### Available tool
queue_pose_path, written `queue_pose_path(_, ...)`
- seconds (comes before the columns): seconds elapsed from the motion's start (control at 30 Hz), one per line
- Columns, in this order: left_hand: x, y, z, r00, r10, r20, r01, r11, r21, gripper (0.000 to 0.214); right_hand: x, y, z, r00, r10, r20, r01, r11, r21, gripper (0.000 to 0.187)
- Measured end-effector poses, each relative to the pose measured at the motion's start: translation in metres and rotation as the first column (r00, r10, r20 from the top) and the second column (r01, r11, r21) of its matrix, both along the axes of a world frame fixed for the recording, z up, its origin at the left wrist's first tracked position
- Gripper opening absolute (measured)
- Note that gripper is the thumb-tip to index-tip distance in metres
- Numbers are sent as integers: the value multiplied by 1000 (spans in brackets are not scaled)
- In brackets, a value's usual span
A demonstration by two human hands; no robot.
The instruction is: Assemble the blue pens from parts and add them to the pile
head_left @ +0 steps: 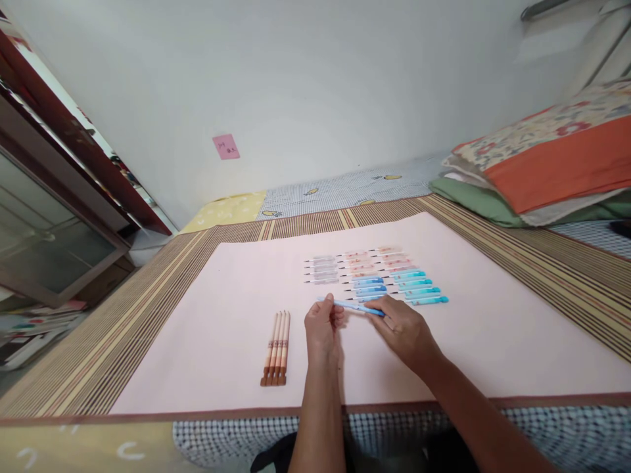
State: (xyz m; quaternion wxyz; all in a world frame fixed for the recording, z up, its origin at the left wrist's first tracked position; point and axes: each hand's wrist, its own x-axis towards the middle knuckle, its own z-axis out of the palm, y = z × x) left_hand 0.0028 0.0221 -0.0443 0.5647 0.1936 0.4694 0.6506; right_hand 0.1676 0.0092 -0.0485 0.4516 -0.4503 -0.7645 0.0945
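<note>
The background is filled by a smooth white wall (345, 85). Below it, a mat (142, 315), finely striped in tan and dark brown and edged with a plain brown band, is laid over a checked cloth (340, 190). The mat is largely covered by a flat, matte, pale pink sheet (217, 295) with straight edges. At the far right, a soft orange and floral pillow (562, 157) is piled on folded green cloth (473, 200).

On the sheet, slender pens are set out in close parallel rows: grey translucent barrels (323, 270), pink-patterned ones (359, 263), glossy blue (371, 282) and turquoise (419, 289). Just in front, the left hand (321, 323) and right hand (401, 330) are held near each other. Left of them, four cream-and-brown pens (275, 348) with squared brown ends are aligned side by side. To the wall, a rectangular pink note (226, 146) is fixed.

Between the hands, a slim light-blue pen (351, 305) is held slightly aslant, its narrow end pinched by the left fingers, its thicker end grasped by the right fingers.
</note>
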Motion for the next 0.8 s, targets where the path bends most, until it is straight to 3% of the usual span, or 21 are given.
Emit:
queue_pose_path(0.23,-2,1,-2,999,-24,-40,23,1000,-13,44,-1,-3,0,999,-19,36,21,998,-53,21)
queue_pose_path(0.43,0,0,-4,994,-80,-69,76,995,-60,42,0,2,-8,969,-44,243,42,999,13,25)
queue_pose_path(0.63,3,0,-10,988,-84,-127,72,993,-99,45,-7,2,-11,937,-54,344,39,998,52,29)
queue_pose_path(0.73,4,1,-13,989,-93,-111,84,993,-85,44,-10,-1,-8,923,-36,383,38,999,3,28)
queue_pose_path(0.8,3,0,-11,986,-147,-78,142,987,-71,38,-10,-3,-5,927,-26,373,66,993,-95,26)
